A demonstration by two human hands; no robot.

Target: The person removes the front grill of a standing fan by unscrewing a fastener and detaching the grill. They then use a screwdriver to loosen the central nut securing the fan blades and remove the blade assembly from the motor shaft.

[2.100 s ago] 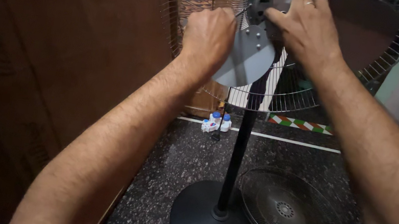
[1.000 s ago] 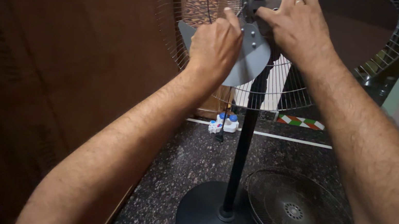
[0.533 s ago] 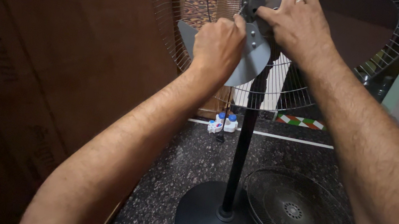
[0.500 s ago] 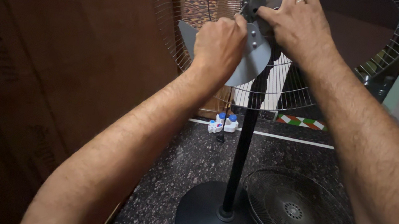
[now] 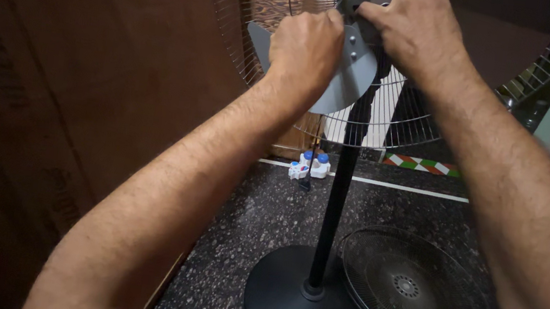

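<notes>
While both hands were up at the top of the stand fan, I read the step as work at the hub (image 5: 355,2), where the grey blade (image 5: 346,89) meets the motor.

- left hand (image 5: 305,44): closed in a fist, knuckles towards me, pressed against the blade just beside the hub. Couldn't tell what, if anything, it pinched.
- right hand (image 5: 415,25): fingers curled tight over the hub from the right side, holding it.
- blade: on the fan, in front of the rear wire guard (image 5: 394,124) and high on the black pole (image 5: 337,199).
- front guard (image 5: 415,290): off the fan, flat on the speckled floor (image 5: 246,208), touching the round base (image 5: 282,306).
- small white thing with blue caps (image 5: 309,166): on the floor behind the pole, well apart from the hands.

My judgement on the next move: it called for the right hand to brace the hub so nothing spun, while the left worked close to the hub without bending the blade. The stand also needed steadying, since all the force was going in high up.
</notes>
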